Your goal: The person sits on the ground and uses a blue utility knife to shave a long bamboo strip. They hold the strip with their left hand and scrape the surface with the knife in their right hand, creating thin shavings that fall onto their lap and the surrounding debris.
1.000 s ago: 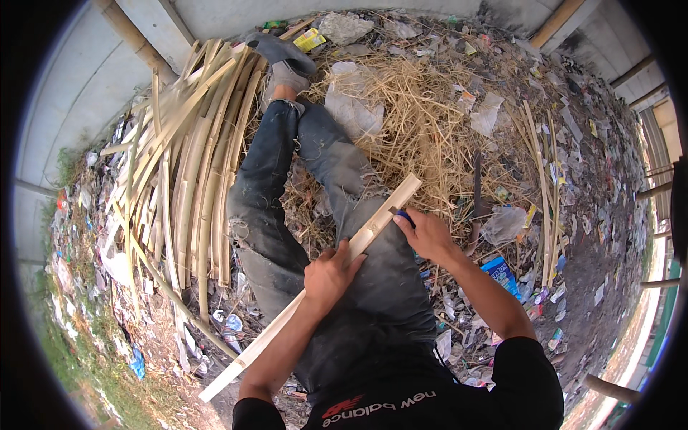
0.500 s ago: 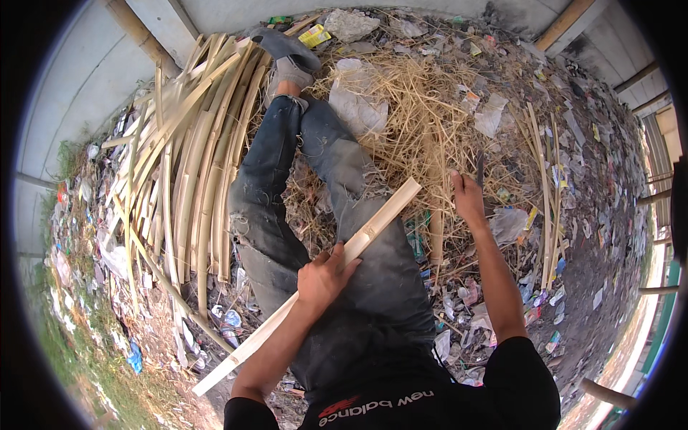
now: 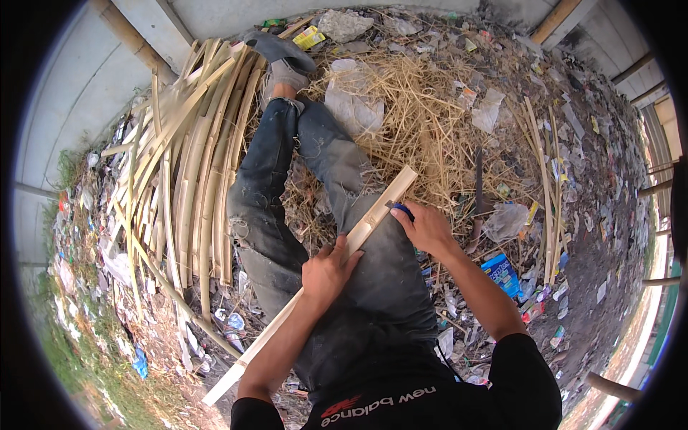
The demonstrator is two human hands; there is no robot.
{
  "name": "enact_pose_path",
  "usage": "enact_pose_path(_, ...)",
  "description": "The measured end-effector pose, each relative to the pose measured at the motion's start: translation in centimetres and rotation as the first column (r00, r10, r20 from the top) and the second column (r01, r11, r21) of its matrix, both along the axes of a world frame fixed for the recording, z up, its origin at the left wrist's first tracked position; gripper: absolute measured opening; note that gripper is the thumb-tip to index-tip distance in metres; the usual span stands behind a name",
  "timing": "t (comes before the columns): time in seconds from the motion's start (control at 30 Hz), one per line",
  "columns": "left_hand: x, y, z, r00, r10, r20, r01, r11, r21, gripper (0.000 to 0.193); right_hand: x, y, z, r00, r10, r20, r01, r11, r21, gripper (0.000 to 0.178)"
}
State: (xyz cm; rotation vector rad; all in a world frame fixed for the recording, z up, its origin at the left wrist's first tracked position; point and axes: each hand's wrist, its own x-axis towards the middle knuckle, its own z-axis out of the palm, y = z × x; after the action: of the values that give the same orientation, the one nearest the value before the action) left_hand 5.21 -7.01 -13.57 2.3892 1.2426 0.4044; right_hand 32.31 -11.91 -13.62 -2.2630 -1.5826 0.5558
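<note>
A long split bamboo strip [image 3: 279,319] lies slantwise across my lap, its far end past my thigh. My left hand [image 3: 328,269] is wrapped round the middle of it. Closed on a small blue-handled tool, my right hand [image 3: 428,228] is at the strip's right edge near the far end. That blue-handled tool [image 3: 403,209] looks like a small knife, its dark tip touching or very near the bamboo; my fingers hide most of it. Right of my right hand, a large knife [image 3: 479,179] with a dark blade and a wooden handle rests on the ground.
A big pile of split bamboo strips [image 3: 204,165] lies left of my legs. Dry shavings [image 3: 430,115] cover the ground ahead. More thin strips [image 3: 542,186] lie at the right. Litter, including a blue packet [image 3: 502,274], is strewn about. A pale wall [image 3: 72,107] stands behind the pile.
My right hand has moved left from beside the large knife to the bamboo strip, now with the blue-handled tool. The large knife stays on the ground. My left hand keeps its hold.
</note>
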Motion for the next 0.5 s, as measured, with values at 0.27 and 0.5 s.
enact_pose_path(0.27,-2.3,-0.7,-0.5,1.000,-0.009,0.000,0.009,1.000,0.009,0.057,9.5,-0.5,-0.9,0.905,-0.340,-0.255,0.377,0.919,0.114,0.050)
enact_pose_path(0.5,-2.1,-0.4,-0.4,0.999,-0.028,-0.046,0.030,0.999,0.034,0.059,-0.2,-1.1,-0.3,0.993,-0.041,-0.112,0.046,0.998,0.038,0.050)
